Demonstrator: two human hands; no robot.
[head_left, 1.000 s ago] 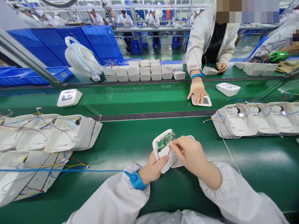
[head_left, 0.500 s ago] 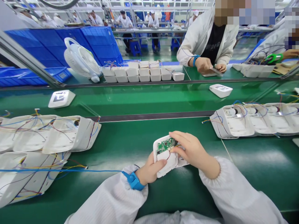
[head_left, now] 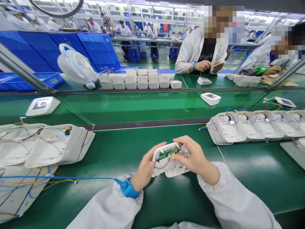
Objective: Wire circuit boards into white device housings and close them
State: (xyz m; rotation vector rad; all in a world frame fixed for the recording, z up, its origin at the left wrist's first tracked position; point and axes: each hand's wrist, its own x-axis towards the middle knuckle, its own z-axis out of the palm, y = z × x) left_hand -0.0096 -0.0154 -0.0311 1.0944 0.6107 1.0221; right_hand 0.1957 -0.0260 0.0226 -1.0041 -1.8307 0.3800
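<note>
My left hand (head_left: 147, 163) grips the left edge of a white plastic housing (head_left: 156, 172), which is tilted up over the bench. Inside that housing sits a green circuit board (head_left: 164, 153). My right hand (head_left: 190, 156) closes on the housing's upper right side, thumb by the board's lower edge and fingers at its top corner. Thin wires run from the board toward a second white shell (head_left: 175, 171), which lies low beside the first with its inner side up. My right palm and fingers hide part of both pieces. A blue wrist strap (head_left: 130, 189) is on my left wrist.
Wired white housings stand in rows at left (head_left: 78, 143) and right (head_left: 228, 127). White units with screens (head_left: 43, 106) lie on the green strip beyond. Across it are stacked white shells (head_left: 131, 83), a fan (head_left: 75, 65) and a co-worker (head_left: 190, 54) holding a white part.
The housing has tipped more upright, and the second shell shows more. My left thumb has moved off the housing's front to its edge. Across the bench, the co-worker has raised a white part.
</note>
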